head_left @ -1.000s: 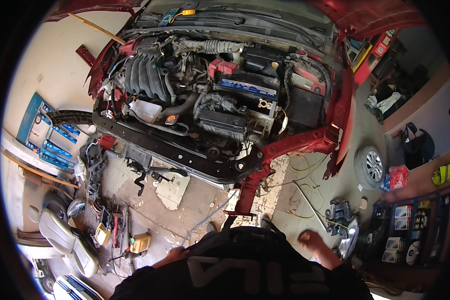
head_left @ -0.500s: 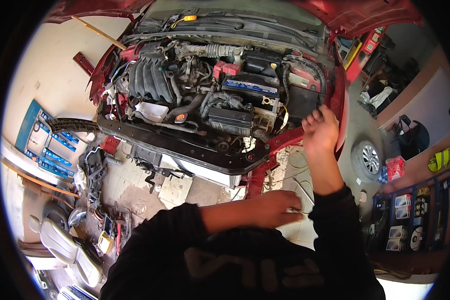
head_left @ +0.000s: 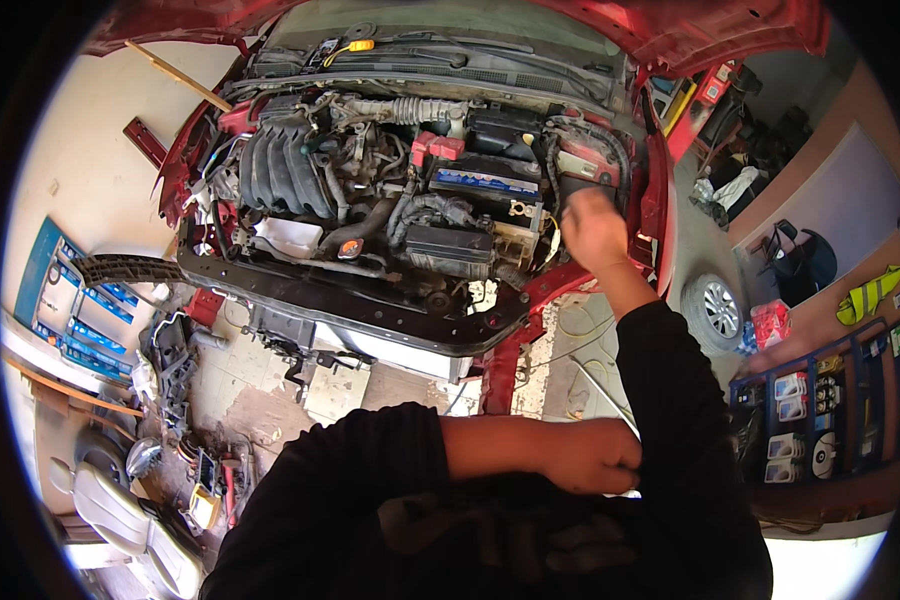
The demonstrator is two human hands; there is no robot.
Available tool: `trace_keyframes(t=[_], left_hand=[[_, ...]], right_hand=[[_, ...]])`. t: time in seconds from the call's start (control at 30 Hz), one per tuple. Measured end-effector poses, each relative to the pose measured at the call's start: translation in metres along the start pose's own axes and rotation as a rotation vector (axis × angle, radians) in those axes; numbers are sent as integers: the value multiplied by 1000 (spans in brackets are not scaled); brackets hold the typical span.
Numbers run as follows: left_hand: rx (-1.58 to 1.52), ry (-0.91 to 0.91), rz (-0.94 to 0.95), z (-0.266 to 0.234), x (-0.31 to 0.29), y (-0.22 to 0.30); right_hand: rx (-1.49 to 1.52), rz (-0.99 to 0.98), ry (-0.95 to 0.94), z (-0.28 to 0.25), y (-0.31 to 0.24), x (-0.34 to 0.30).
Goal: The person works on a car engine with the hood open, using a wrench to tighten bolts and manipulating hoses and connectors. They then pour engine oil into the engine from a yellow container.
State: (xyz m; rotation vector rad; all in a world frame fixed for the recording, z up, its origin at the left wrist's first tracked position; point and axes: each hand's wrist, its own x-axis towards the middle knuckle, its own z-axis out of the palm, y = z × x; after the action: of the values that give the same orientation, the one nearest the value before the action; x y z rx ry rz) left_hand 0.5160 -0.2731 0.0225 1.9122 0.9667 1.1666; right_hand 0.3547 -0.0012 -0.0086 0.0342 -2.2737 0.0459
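Observation:
A red car's engine bay [head_left: 370, 200] lies open in front of me. Over its right side is my right hand [head_left: 597, 232], beside the battery [head_left: 485, 180] and over a black box [head_left: 578, 188]. Its fingers are curled downward; whatever they hold, if anything, is hidden. My left hand [head_left: 595, 455] is held across my body against the right sleeve, closed, its fingertips facing away from view. A white connector on a wire [head_left: 554, 240] hangs just left of my right hand.
The front crossmember [head_left: 360, 290] spans between me and the engine. A loose wheel [head_left: 712, 308] stands on the right, near a blue parts shelf [head_left: 820, 400]. Removed parts [head_left: 170, 350] and a car seat [head_left: 115, 500] lie on the left. Hoses [head_left: 590, 350] trail over the floor.
My right hand has moved left and slightly down, nearer the battery, its fingers now lower over the black box. My left hand has drawn down and right, against the right sleeve. The view has shifted slightly.

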Motion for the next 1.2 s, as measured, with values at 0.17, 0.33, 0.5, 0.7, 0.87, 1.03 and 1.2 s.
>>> trace_keyframes(t=[0.17, 0.33, 0.5, 0.7, 0.87, 1.03, 1.2], left_hand=[[-422, 388, -316, -42, -10, -25], [84, 709, -230, -115, -7, -61], [-125, 1172, -395, -140, 12, -82], [-70, 1342, -604, -134, 8, -83], [-53, 1453, -532, -143, 1, -87], [-88, 1418, -447, -166, -3, -95], [-50, 1388, -417, -197, -5, -102]], right_hand=[[-83, -235, -466, -2, 32, 16], [-166, -233, -663, 38, 113, 64], [-123, -335, -648, 99, 155, 96], [-262, -536, -735, 139, 162, 134], [-55, -525, -339, 143, 197, 167], [82, -332, -243, 145, 213, 187], [13, -212, -332, 167, 183, 193]])
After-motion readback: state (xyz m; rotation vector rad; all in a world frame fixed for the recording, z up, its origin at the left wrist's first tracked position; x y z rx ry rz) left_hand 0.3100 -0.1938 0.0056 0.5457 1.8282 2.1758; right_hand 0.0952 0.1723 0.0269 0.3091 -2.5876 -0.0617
